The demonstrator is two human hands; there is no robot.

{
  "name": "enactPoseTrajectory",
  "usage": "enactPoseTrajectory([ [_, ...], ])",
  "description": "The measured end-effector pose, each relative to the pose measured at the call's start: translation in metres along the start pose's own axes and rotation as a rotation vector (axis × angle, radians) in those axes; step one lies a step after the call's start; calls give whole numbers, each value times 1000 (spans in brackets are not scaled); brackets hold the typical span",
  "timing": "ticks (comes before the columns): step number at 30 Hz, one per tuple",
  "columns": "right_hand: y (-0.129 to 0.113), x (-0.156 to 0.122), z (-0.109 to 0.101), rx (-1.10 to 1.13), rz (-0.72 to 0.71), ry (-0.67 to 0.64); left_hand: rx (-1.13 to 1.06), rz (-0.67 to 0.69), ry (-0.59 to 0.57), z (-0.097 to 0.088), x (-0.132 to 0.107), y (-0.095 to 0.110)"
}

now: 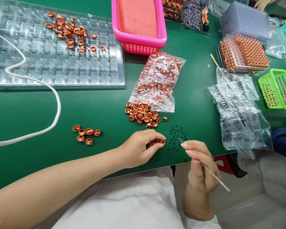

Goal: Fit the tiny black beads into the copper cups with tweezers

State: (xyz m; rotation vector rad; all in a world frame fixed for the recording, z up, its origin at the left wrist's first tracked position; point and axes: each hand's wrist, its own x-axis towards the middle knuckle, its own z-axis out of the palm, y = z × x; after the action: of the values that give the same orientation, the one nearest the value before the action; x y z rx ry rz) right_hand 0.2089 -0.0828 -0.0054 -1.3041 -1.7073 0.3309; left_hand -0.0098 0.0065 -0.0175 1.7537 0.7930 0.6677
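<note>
Head view: our left hand (139, 147) pinches a small copper ring (162, 142); right hand (200, 167) grips a thin white stick (215, 178) over the green bench (38, 108). Next, we judge: threading ring onto tip, needing fine alignment.

Bare green mat (38, 108) lies open left of the hands, crossed only by the white cable (54, 95). Ahead, the ring pile (143, 114) and bag (157, 82) block; right, crumpled plastic bags (240, 114) crowd the edge.
</note>
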Motion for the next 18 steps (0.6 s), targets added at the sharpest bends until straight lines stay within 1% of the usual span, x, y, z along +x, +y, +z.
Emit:
enactPoseTrajectory([
  [2, -1, 1, 0, 35, -7, 1, -1, 37, -2, 0, -1, -1],
  [3, 0, 2, 0, 27, -18, -34, 0, 60, -4, 0, -1, -2],
  [5, 3, 4, 1, -32, -69, -150, 4, 112, -10, 1, -2, -3],
  [8, 9, 7, 4, -128, -208, -293, 18, 176, -26, 3, -4, -5],
  [13, 17, 9, 6, -210, -395, -380, 31, 235, -52, 5, -6, -6],
  [16, 20, 5, 4, -207, -464, -408, 28, 246, -65, 6, -7, -6],
  [18, 21, 2, 3, -200, -479, -409, 31, 246, -72, 6, -7, -5],
])
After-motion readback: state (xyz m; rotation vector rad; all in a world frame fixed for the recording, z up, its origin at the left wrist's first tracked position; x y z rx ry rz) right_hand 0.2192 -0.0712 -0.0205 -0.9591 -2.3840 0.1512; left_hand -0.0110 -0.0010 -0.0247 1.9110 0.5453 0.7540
